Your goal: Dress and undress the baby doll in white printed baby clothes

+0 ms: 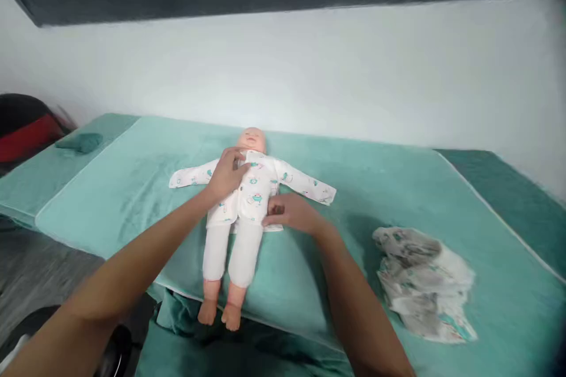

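A baby doll [247,147] lies on its back on a teal blanket [145,188], arms spread, head toward the wall. It wears a white printed top [259,188] and white trousers [230,250], and its bare feet hang over the front edge. My left hand [227,174] rests on the doll's chest near the collar, fingers curled onto the cloth. My right hand [292,212] pinches the lower hem of the top at the doll's hip.
A crumpled pile of printed white cloth [424,283] lies on the blanket at the right. A folded teal cloth [82,142] sits at the far left, beside a red and black object [24,129]. A white wall stands behind the bed.
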A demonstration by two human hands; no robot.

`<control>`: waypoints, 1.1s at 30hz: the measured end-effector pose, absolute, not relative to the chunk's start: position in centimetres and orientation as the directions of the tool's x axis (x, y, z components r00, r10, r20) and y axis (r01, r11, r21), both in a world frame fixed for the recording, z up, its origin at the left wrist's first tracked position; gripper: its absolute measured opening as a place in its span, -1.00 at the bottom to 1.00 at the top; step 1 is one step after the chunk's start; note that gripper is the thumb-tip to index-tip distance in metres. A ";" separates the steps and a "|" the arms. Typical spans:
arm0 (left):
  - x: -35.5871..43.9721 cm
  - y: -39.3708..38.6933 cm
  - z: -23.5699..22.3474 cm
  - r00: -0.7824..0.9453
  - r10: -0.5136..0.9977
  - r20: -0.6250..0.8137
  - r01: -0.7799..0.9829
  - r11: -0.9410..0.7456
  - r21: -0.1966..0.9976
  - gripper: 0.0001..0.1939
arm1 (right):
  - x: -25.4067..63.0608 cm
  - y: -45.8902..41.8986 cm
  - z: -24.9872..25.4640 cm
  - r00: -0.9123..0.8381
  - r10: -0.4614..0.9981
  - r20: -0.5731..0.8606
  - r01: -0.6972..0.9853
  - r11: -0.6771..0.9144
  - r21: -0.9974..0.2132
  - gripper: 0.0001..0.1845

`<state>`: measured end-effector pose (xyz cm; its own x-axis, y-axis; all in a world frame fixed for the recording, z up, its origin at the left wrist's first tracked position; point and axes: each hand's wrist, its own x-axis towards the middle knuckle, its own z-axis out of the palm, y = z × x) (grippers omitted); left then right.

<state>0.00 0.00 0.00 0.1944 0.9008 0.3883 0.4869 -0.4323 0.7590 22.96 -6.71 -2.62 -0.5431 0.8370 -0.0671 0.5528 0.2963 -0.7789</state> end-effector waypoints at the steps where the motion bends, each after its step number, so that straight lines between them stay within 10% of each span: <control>1: -0.5 -0.5 -0.5 0.188 0.898 0.398 0.490 -0.437 0.754 -0.83 | 22.7 -7.0 -3.0 -0.570 0.819 -0.068 0.575 0.338 -0.745 -0.65; 8: -4.8 -5.1 -3.4 0.172 0.898 0.406 0.632 -0.417 0.653 -0.66 | 21.9 -7.8 -3.3 -0.597 0.801 0.027 0.693 0.533 -0.485 -0.77; 18: -7.5 -11.0 -3.5 0.324 0.864 0.386 0.711 -0.492 0.503 -0.64 | 25.4 -8.1 -1.0 -0.795 0.516 -0.320 0.414 0.075 -0.907 -0.65; 25: -9.3 -13.2 -5.9 0.295 0.882 0.368 0.686 -0.464 0.560 -0.41 | 23.8 -7.4 -2.4 -0.414 0.904 0.101 0.111 0.160 -0.981 -0.63; 33: -9.2 -14.1 -6.8 0.189 0.931 0.312 0.587 -0.362 0.724 -0.88 | 18.5 -9.2 -3.9 -0.282 0.803 0.524 0.459 0.593 -0.662 -0.70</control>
